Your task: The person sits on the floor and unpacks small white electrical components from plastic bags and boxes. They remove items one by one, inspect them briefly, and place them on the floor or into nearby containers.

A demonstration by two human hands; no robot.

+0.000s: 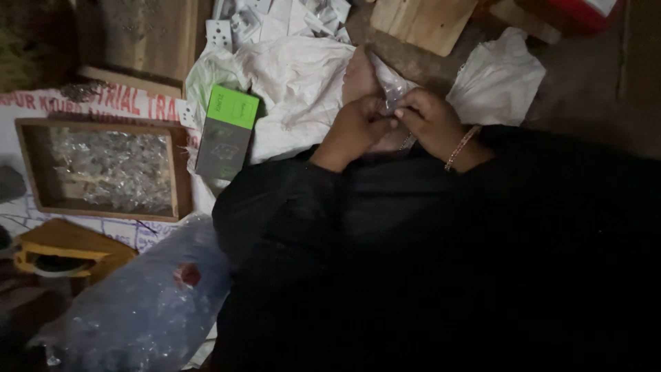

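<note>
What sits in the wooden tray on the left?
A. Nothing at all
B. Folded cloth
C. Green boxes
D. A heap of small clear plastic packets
D: the wooden tray holds a glinting heap of small clear plastic packets; the one green-topped box lies outside it.

Your left hand (358,127) and right hand (430,120) pinch a small clear plastic packet (387,86) between them, far and middle in your view. Left of your hands lies a flat rectangular box (227,134), green at its far end and grey nearer you. Farther left, a white printed sack (96,100) with red lettering lies spread under a wooden tray. Near left sits a big clear plastic bag (144,303) bearing a round red label (187,274).
</note>
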